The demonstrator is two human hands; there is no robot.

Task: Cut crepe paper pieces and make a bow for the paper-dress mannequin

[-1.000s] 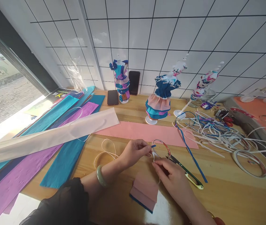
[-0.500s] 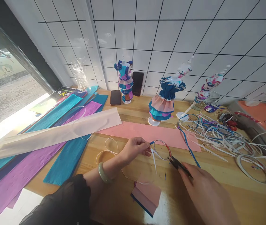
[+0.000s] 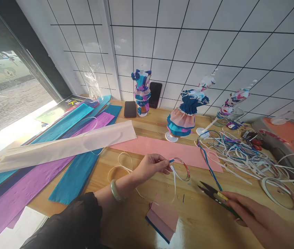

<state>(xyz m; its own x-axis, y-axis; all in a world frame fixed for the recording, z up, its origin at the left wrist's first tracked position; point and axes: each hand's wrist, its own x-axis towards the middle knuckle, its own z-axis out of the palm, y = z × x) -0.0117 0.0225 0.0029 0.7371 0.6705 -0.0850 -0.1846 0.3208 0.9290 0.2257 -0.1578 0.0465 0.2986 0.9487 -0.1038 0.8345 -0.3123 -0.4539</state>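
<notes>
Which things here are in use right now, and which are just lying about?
In use:
left hand pinching the tape ring
right hand on the snips
folded pink paper lies nearest

Lying about:
crepe sheets
pink strip
three dress figures
two phones
tape offcuts

Tape ring lies left of the snips — paper strip behind both.

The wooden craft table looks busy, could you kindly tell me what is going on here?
A person's left hand pinches a small roll of tape with a blue end above the wooden table. The right hand holds dark thread snips with a yellow-green handle low over the table. A folded pink paper piece lies nearby.
</notes>
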